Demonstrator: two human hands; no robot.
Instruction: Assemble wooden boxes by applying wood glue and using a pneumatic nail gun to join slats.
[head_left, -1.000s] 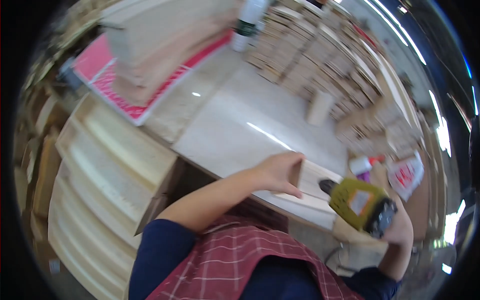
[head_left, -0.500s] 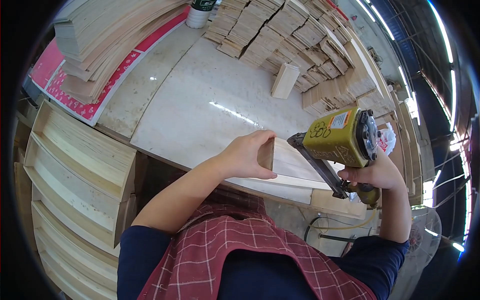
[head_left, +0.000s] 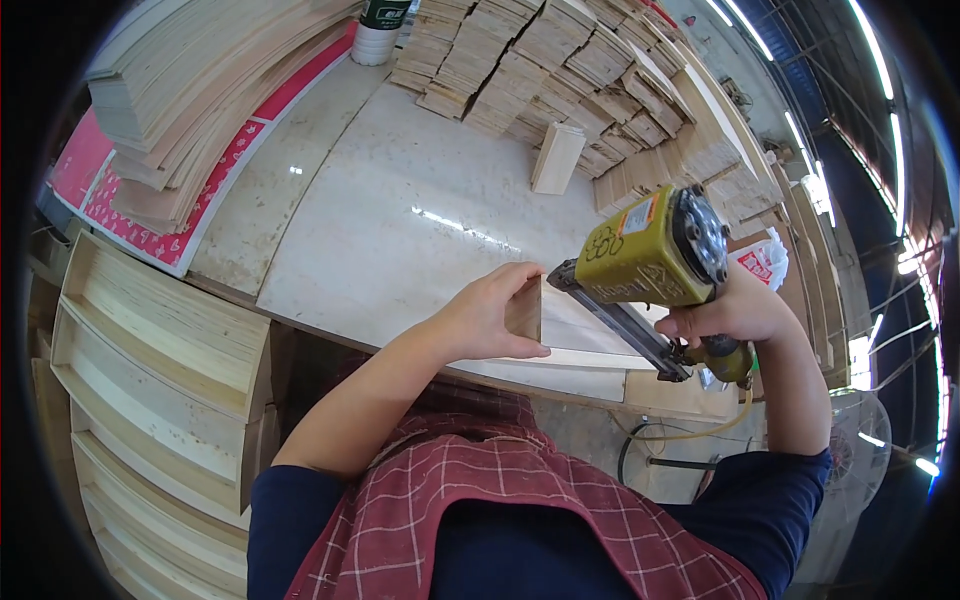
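My left hand is clasped around a short wooden board standing on edge near the front of the table. Thumb and fingers press on its two ends. That board meets the end of longer wooden pieces lying to its right, among them a pale strip along the table's front edge. My right hand grips the handle of an olive-green nail gun. The gun is tilted, its nose just right of the short board's far end. Its body hides part of the longer wood; whether the nose touches the wood, I cannot tell.
Stacked wooden pieces line the table's far side, with one block standing before them. Thin boards are piled at far left. Wooden trays are stacked left of the table. A yellow hose hangs from the gun.
My right hand has brought the nail gun leftward, so its nose is closer to the short board. My left hand keeps its hold on the board.
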